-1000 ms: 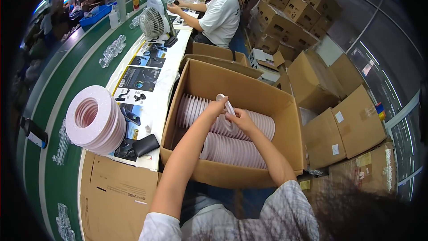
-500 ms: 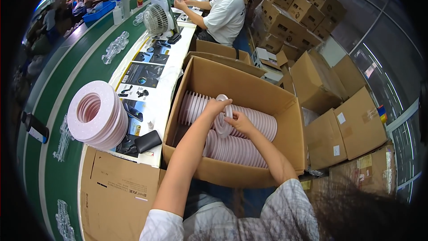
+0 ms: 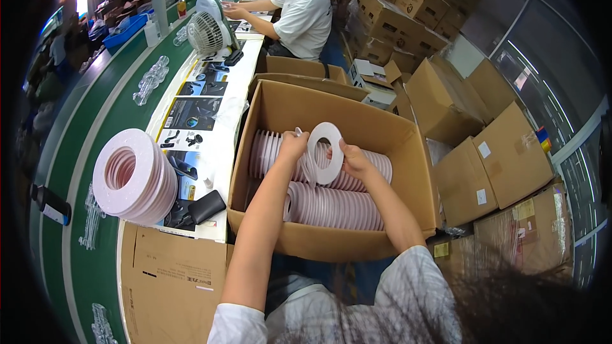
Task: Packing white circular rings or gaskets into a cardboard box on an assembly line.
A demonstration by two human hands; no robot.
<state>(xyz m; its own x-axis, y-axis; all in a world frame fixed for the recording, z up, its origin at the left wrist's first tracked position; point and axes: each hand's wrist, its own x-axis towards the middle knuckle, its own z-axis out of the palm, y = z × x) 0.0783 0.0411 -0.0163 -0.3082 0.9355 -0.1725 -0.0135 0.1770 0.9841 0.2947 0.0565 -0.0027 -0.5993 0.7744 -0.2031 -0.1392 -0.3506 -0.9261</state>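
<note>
An open cardboard box (image 3: 331,242) in front of me holds two rows of pale pink flat rings (image 3: 338,207) standing on edge. My left hand (image 3: 292,148) and my right hand (image 3: 352,158) hold one white ring (image 3: 325,151) between them, lifted above the rows and turned face-on to me. A thin clear film hangs at the ring's left side by my left fingers.
A stack of pink rings (image 3: 134,177) lies on the table left of the box, beside printed sheets and a black case (image 3: 206,206). A flat cardboard sheet (image 3: 169,280) lies near me. A fan (image 3: 207,28) and a seated person (image 3: 299,13) are farther along. Cardboard boxes (image 3: 484,172) crowd the right.
Both hands have lifted a ring out of the rows and turned it from edge-on to face-on. My head has moved slightly, shifting the view.
</note>
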